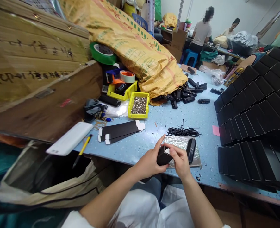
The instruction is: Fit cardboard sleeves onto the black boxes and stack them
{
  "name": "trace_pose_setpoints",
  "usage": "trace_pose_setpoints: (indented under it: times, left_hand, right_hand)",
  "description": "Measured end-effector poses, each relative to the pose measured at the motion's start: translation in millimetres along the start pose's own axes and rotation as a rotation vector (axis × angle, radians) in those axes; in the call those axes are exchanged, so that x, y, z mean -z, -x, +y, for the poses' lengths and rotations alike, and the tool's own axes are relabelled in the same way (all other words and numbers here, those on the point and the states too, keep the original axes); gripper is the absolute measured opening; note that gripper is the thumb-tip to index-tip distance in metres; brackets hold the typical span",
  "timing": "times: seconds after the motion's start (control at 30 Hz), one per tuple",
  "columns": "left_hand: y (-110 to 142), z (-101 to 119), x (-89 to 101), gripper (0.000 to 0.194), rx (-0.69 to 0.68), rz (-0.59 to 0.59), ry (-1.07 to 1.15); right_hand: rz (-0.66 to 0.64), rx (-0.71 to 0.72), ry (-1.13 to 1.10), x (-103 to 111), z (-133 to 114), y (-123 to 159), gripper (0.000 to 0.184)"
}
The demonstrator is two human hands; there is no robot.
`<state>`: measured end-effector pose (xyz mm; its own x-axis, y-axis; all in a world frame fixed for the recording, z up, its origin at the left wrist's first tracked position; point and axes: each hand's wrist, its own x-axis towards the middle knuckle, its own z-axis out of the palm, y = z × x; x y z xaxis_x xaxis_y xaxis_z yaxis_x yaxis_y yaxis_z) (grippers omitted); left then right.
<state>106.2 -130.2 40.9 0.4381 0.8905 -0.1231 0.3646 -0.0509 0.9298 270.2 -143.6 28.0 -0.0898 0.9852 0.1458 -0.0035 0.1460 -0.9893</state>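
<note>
A small black carton (163, 157) with a white inner flap at its end is held between my hands above the table's front edge. My left hand (149, 161) wraps around its left side, index finger pointing up. At the flap, the thumb and fingers of my right hand (180, 160) pinch the carton's end. Below lies a silvery padded sheet (196, 160), partly hidden by my hands, with a black oblong device (191, 150) on it. Just behind is a pile of thin black sticks or screws (183, 131). Flat unfolded black cartons (121, 130) lie to the left.
Stacked black boxes (253, 114) wall off the right side. A yellow bin (138, 106) of small metal parts, a yellow woven sack (140, 53) spilling black devices (188, 98), and a white power bank-like slab (70, 138) stand left and behind. Two people (201, 33) are at the back.
</note>
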Motion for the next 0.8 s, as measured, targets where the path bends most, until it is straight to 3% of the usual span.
trace_pose_setpoints:
  times: [0.13,0.27,0.37,0.43,0.57,0.63,0.8]
  left_hand:
    - [-6,7,3.5,0.107,0.017,-0.051,0.023]
    - [-9,9,1.7,0.106,0.039,-0.050,-0.017]
    - [-9,5,-0.1,0.104,0.012,-0.064,-0.020]
    - [-9,1,-0.8,0.103,-0.002,-0.078,0.024]
    - [-6,-5,-2.6,0.099,0.022,-0.090,0.029]
    - [-5,-5,-3.2,0.099,0.027,-0.081,-0.005]
    - [-7,0,-2.8,0.100,0.040,-0.055,-0.031]
  right_hand:
    - [-0.016,0.050,0.014,-4,-1,0,0.028]
    - [0.017,-0.009,-0.031,-5,-2,1,0.027]
    - [0.083,0.086,0.043,-7,1,6,0.029]
    - [0.030,0.158,0.126,-6,2,10,0.032]
    - [-0.108,0.009,0.047,2,0,10,0.032]
    - [-0.074,-0.030,-0.018,3,-2,8,0.028]
    - [0.016,0.032,-0.034,-6,-3,6,0.026]
